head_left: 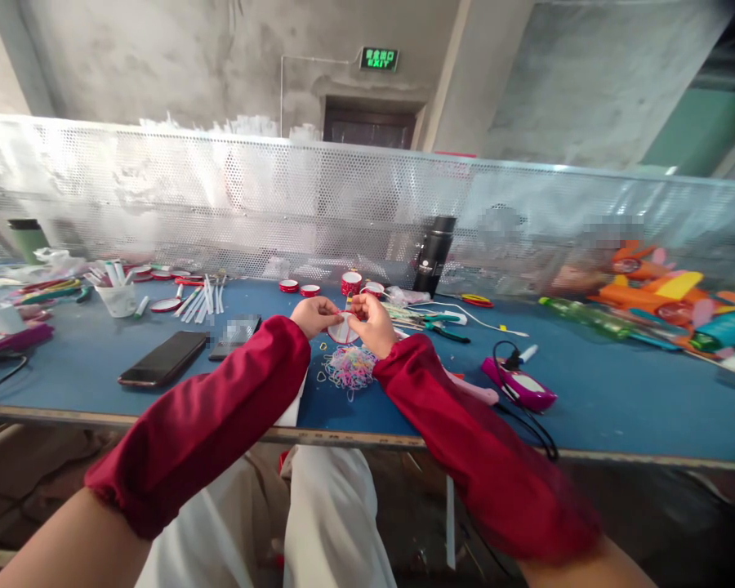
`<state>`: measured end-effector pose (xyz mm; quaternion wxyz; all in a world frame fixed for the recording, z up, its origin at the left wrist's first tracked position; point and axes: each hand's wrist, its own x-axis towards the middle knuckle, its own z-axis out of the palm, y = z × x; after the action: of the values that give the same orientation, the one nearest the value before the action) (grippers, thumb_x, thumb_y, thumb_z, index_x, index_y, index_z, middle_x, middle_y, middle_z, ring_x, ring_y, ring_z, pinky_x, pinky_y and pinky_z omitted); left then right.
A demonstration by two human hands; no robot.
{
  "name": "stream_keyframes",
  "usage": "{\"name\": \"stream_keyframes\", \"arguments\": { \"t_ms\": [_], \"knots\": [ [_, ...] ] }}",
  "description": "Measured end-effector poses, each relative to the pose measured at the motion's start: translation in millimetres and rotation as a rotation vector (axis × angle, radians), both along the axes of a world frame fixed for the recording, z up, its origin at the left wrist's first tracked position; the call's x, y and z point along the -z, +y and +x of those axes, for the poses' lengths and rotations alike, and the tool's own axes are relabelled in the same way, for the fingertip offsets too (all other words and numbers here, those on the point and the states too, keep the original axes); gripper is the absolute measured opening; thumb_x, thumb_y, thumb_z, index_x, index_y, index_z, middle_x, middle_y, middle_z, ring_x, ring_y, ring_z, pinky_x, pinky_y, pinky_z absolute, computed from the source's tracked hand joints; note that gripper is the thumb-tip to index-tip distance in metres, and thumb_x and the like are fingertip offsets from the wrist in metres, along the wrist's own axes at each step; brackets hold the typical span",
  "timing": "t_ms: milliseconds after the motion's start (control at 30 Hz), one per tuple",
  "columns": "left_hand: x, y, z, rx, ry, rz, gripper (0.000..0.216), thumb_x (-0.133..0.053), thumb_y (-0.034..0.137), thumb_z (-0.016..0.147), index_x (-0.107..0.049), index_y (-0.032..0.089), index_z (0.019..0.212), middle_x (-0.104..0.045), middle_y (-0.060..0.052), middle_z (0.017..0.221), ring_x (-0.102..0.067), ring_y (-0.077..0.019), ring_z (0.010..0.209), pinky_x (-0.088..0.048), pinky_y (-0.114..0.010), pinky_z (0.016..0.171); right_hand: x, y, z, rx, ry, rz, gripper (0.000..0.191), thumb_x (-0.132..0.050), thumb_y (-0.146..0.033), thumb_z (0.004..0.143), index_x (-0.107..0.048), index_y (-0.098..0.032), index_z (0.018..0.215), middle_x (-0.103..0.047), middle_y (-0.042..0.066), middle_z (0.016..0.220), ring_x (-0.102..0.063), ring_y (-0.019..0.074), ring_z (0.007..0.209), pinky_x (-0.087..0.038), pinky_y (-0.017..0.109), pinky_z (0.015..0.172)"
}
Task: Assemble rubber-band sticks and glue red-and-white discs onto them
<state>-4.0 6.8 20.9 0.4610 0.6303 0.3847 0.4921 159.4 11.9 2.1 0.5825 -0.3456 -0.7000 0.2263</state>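
Over the middle of the blue table, my left hand [313, 315] and my right hand [373, 323] come close together with their fingers pinched. Between them is a small round drum [344, 330] with a white face and a red rim, which both hands grip near its top edge. Whether anything thinner is also between the fingertips is too small to tell. Just below the hands lies a loose heap of small coloured rubber bands [350, 369]. Behind them stand more red-rimmed drums [351, 282].
Two dark phones [164, 359] lie left, near a white cup [118, 296] of pens and several white sticks [201, 300]. Rightward are green-handled pliers [447, 331], a black bottle [434, 256], a purple device [520, 385] with a cable, and orange toy planes [655, 294]. A perforated metal screen [220, 192] borders the back.
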Motion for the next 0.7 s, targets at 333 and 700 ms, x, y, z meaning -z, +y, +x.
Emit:
{"name": "stream_keyframes", "arguments": {
  "t_ms": [333,700],
  "knots": [
    [-3.3,-5.3,1.1,-0.022,0.019,0.038,0.020,-0.077,0.014,0.064,-0.057,0.014,0.068,-0.059,0.004,0.053,-0.051,-0.0071,0.047,-0.039,-0.019,0.047,0.2,0.4,0.1,0.018,0.012,-0.008,0.034,-0.061,-0.024,0.066,-0.051,-0.022,0.099,-0.062,0.001,0.086,-0.062,0.0172,0.079,-0.050,0.032,0.074],
    [-1.4,0.9,-3.0,-0.016,0.054,0.070,0.020,-0.077,0.014,0.064,-0.057,0.015,0.068,-0.058,0.005,0.052,-0.050,-0.0065,0.046,-0.037,-0.019,0.047,-9.4,-13.5,-0.3,-0.033,-0.023,-0.012,0.016,-0.062,-0.036,0.073,-0.055,-0.023,0.080,-0.058,-0.001,0.075,-0.054,0.0159,0.070,-0.046,0.029,0.067]
  ]
}}
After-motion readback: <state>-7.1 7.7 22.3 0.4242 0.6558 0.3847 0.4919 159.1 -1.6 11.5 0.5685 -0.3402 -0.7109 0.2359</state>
